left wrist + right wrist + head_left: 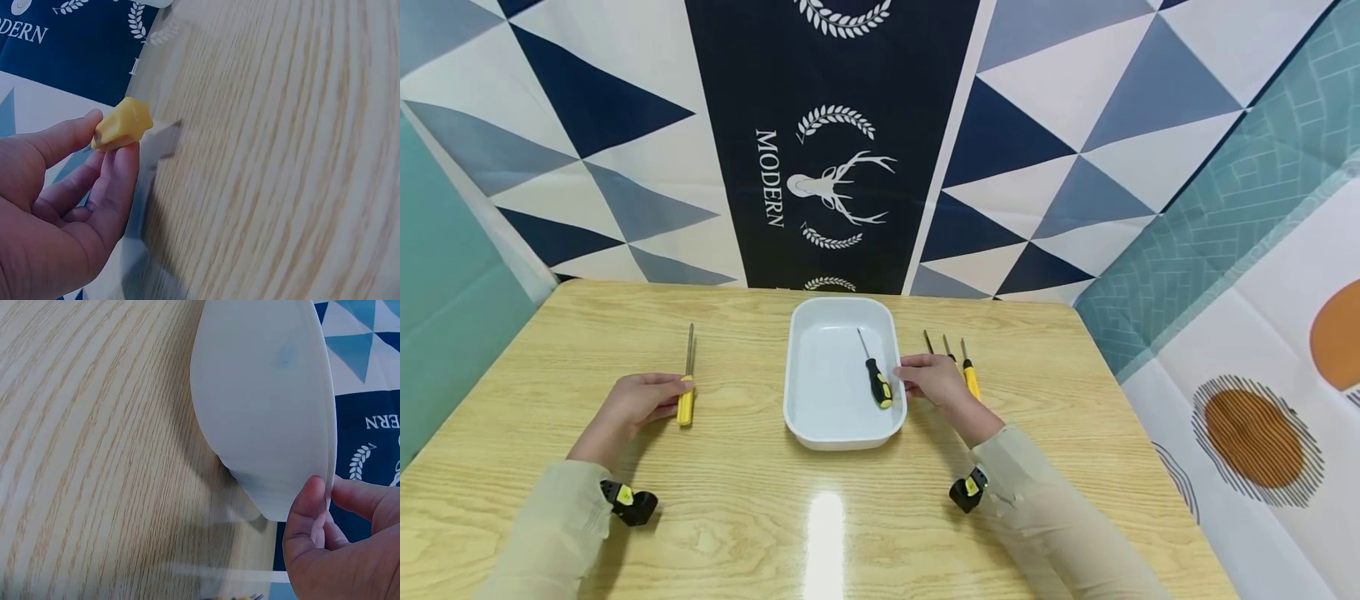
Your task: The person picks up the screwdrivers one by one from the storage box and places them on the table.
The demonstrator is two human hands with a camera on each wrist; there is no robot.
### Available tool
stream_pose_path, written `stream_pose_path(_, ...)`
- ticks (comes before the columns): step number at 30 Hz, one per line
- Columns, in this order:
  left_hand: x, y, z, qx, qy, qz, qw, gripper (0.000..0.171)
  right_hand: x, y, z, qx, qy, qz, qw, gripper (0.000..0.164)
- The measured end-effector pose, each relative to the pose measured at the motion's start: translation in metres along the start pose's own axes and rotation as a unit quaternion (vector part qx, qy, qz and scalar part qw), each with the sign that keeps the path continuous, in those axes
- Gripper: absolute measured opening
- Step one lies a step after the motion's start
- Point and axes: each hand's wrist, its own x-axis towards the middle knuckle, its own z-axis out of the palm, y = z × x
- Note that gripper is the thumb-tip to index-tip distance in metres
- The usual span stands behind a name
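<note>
On the left side of the table, my left hand [643, 398] pinches a yellow-handled screwdriver [686, 404] by its handle, the metal shaft pointing away from me. The left wrist view shows the handle's end [128, 124] between thumb and fingers. My right hand [936, 382] pinches the right rim of a white rectangular tray [827, 425]; in the right wrist view the thumb [307, 503] lies against the tray's outer wall [262, 394]. Inside the tray lies one black-and-yellow screwdriver [878, 385], its shaft pointing to the back.
Right of the tray, partly behind my right hand, several screwdrivers [971, 377] lie side by side on the wooden table [737, 517]. A patterned cloth [842, 167] hangs along the table's back edge. A small black camera sits on each wrist.
</note>
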Motion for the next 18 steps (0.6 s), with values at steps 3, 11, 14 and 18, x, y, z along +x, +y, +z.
stream_pose_path(3, 0.001, -0.0018, -0.0017, 0.005, 0.003, -0.002, 1.0, 0.064, 0.0007, 0.001, 0.0003, -0.002, 0.001, 0.0, 1.0, 0.028)
stream_pose_path(11, -0.0007, -0.0032, -0.0037, 0.023, 0.006, -0.004, 0.9997, 0.064, 0.0019, 0.0019, 0.0008, -0.002, 0.002, 0.003, 1.0, 0.028)
stream_pose_path(14, -0.0015, -0.0025, -0.004, 0.033, 0.011, -0.007, 0.9994, 0.063, 0.0016, 0.0013, 0.0006, -0.003, 0.003, 0.006, 1.0, 0.028)
stream_pose_path(18, -0.0006, -0.0011, -0.004, 0.057, 0.02, -0.005, 0.9982, 0.061, 0.0012, 0.0008, -0.0001, -0.005, 0.006, 0.006, 1.0, 0.028)
